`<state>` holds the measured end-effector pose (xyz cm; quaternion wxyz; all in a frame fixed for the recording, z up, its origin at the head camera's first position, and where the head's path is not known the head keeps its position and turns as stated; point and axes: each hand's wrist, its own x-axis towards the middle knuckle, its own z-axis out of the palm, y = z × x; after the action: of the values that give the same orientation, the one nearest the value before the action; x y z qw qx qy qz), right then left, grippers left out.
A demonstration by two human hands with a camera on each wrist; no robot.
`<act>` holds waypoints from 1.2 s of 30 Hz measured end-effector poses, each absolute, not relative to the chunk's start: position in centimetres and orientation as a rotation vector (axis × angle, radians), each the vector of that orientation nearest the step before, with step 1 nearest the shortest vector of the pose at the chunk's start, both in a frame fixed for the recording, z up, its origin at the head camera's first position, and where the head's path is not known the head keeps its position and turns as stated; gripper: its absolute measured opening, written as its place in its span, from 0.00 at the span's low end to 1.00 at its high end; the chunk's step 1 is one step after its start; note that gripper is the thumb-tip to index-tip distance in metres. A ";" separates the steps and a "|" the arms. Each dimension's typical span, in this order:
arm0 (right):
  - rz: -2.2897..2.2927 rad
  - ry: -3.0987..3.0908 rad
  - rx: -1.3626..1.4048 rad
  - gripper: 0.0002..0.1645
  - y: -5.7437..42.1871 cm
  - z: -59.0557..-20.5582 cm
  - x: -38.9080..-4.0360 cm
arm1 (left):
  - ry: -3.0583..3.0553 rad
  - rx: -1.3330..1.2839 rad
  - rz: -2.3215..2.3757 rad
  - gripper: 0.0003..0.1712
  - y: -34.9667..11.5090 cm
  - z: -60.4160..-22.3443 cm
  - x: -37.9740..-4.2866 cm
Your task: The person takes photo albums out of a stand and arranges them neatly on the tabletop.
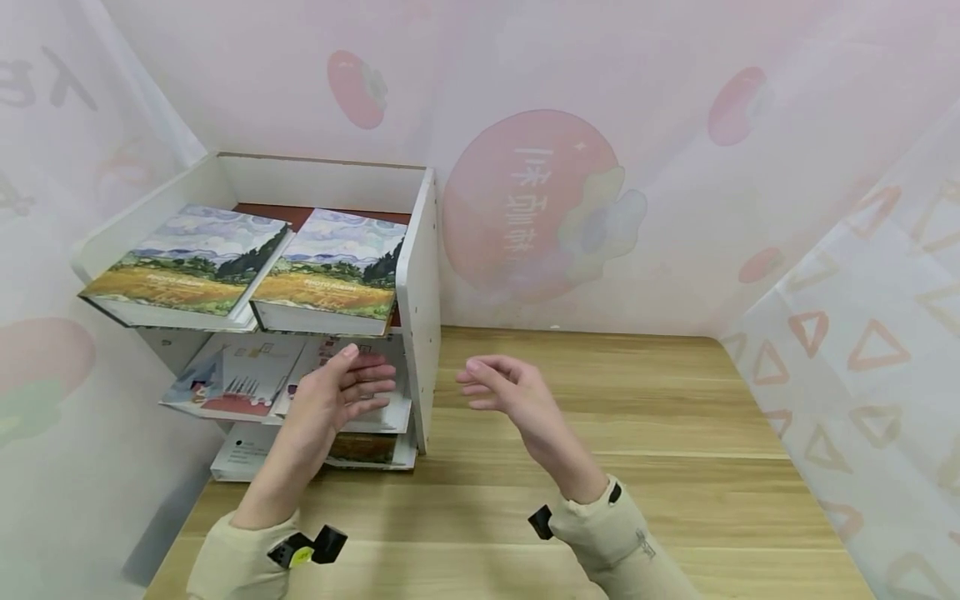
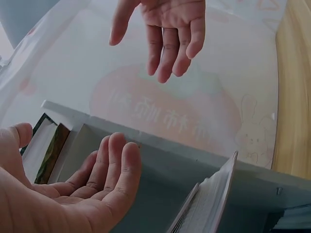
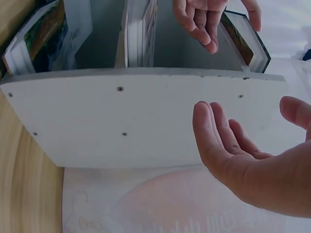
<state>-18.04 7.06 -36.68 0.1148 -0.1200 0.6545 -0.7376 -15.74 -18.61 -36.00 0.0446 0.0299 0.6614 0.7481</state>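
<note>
Hovering empty and unclenched: left hand (image 1: 337,390) before the shelf (image 1: 422,308), right hand (image 1: 512,390) over the worktop (image 1: 600,417). Two albums (image 1: 328,271) sit in shelf's top, books (image 1: 243,375) lower down; shelving looks largely done, remainder unclear.

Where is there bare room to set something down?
The pale wood-grain table is bare right of the boxy white shelf unit, back to the pink-printed white sheet; the right hand hovers near that patch's left side. The unit is crowded: two landscape-covered photo albums nearly fill its top level.
</note>
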 end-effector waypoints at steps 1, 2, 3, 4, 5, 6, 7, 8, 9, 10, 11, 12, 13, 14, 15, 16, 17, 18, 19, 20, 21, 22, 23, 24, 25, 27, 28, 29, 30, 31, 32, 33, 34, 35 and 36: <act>-2.163 1.901 -0.357 0.25 6.9 -36.6 -18.1 | 2.021 0.099 2.293 0.43 -18.9 -36.0 -15.8; -2.161 1.884 -0.356 0.25 6.6 -36.5 -18.2 | 2.031 0.110 2.291 0.42 -19.2 -35.9 -15.8; -2.160 1.867 -0.356 0.25 6.5 -36.4 -18.2 | 2.031 0.119 2.296 0.41 -19.5 -35.9 -15.8; -2.158 1.851 -0.358 0.25 6.3 -36.3 -18.2 | 2.025 0.127 2.304 0.40 -19.7 -35.8 -15.8; -2.157 1.835 -0.360 0.25 6.1 -36.2 -18.3 | 2.016 0.136 2.315 0.40 -20.0 -35.7 -15.8; -2.155 1.819 -0.362 0.25 5.9 -36.0 -18.3 | 2.002 0.144 2.328 0.39 -20.3 -35.6 -15.8; -2.153 1.802 -0.364 0.25 5.7 -35.9 -18.4 | 1.991 0.152 2.342 0.38 -20.6 -35.6 -15.9; -2.155 1.782 -0.364 0.25 5.5 -35.8 -18.4 | 1.983 0.157 2.353 0.38 -20.9 -35.5 -15.9; -2.157 1.762 -0.363 0.25 5.3 -35.7 -18.5 | 1.967 0.165 2.370 0.38 -21.2 -35.5 -15.9; -2.158 1.745 -0.364 0.26 5.1 -35.5 -18.5 | 1.955 0.175 2.383 0.38 -21.5 -35.4 -15.9; -2.159 1.731 -0.365 0.26 4.9 -35.5 -18.6 | 1.944 0.185 2.395 0.38 -21.8 -35.3 -16.0; -2.159 1.714 -0.365 0.26 4.8 -35.4 -18.6 | 1.937 0.199 2.403 0.37 -22.1 -35.3 -16.0; -2.160 1.703 -0.367 0.27 4.6 -35.3 -18.7 | 1.934 0.215 2.407 0.37 -22.3 -35.2 -16.0; -2.164 1.685 -0.367 0.27 4.5 -35.2 -18.7 | 1.928 0.227 2.410 0.38 -22.6 -35.1 -16.1; -2.163 1.674 -0.366 0.28 4.3 -35.2 -18.8 | 1.922 0.239 2.412 0.37 -22.8 -35.0 -16.1; -2.164 1.665 -0.369 0.28 4.2 -35.1 -18.9 | 1.915 0.248 2.412 0.37 -23.1 -34.9 -16.1; -2.162 1.658 -0.371 0.29 4.0 -35.0 -18.9 | 1.911 0.256 2.411 0.37 -23.3 -34.8 -16.1; -2.161 1.649 -0.369 0.29 3.9 -35.0 -19.0 | 1.905 0.259 2.410 0.37 -23.5 -34.7 -16.1; -2.159 1.640 -0.370 0.29 3.7 -34.9 -19.1 | 1.906 0.262 2.404 0.37 -23.7 -34.6 -16.0; -2.158 1.625 -0.370 0.29 3.6 -34.8 -19.1 | 1.907 0.265 2.396 0.36 -23.9 -34.5 -16.0; -2.149 1.618 -0.370 0.28 3.4 -34.7 -19.2 | 1.910 0.268 2.389 0.36 -24.1 -34.3 -15.9; -2.146 1.598 -0.370 0.28 3.2 -34.5 -19.2 | 1.910 0.270 2.381 0.36 -24.4 -34.2 -15.9; -2.142 1.569 -0.368 0.28 3.1 -34.4 -19.3 | 1.913 0.272 2.373 0.36 -24.6 -34.0 -15.8; -2.142 1.529 -0.356 0.27 3.0 -34.2 -19.3 | 1.908 0.271 2.368 0.36 -24.8 -33.8 -15.8; -2.143 1.481 -0.345 0.28 2.8 -34.0 -19.3 | 1.907 0.272 2.362 0.36 -25.1 -33.7 -15.8; -2.145 1.388 -0.317 0.28 2.6 -33.5 -19.4 | 1.884 0.263 2.365 0.35 -25.5 -33.3 -15.9; -2.149 1.342 -0.303 0.29 2.5 -33.3 -19.4 | 1.865 0.253 2.370 0.35 -25.7 -33.2 -16.0; -2.149 1.305 -0.291 0.29 2.4 -33.1 -19.5 | 1.849 0.241 2.374 0.34 -25.9 -33.0 -16.1; -2.149 1.275 -0.279 0.30 2.3 -32.9 -19.5 | 1.834 0.228 2.377 0.33 -26.0 -33.0 -16.1; -2.148 1.253 -0.275 0.30 2.2 -32.8 -19.6 | 1.825 0.214 2.377 0.33 -26.2 -32.9 -16.2; -2.143 1.239 -0.273 0.30 2.1 -32.7 -19.6 | 1.817 0.199 2.376 0.33 -26.2 -32.9 -16.2; -2.138 1.229 -0.272 0.31 2.0 -32.5 -19.6 | 1.809 0.185 2.375 0.33 -26.3 -32.8 -16.3; -2.133 1.218 -0.272 0.31 1.9 -32.4 -19.7 | 1.800 0.173 2.375 0.33 -26.3 -32.8 -16.3; -2.129 1.209 -0.270 0.31 1.8 -32.3 -19.7 | 1.797 0.162 2.374 0.33 -26.4 -32.8 -16.3; -2.125 1.199 -0.268 0.31 1.7 -32.2 -19.7 | 1.793 0.152 2.374 0.34 -26.3 -32.7 -16.3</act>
<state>-19.68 1.66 -32.18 0.3369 -0.1030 0.4599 -0.8151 -16.32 -26.34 -32.73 0.0814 0.0508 0.5998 0.7944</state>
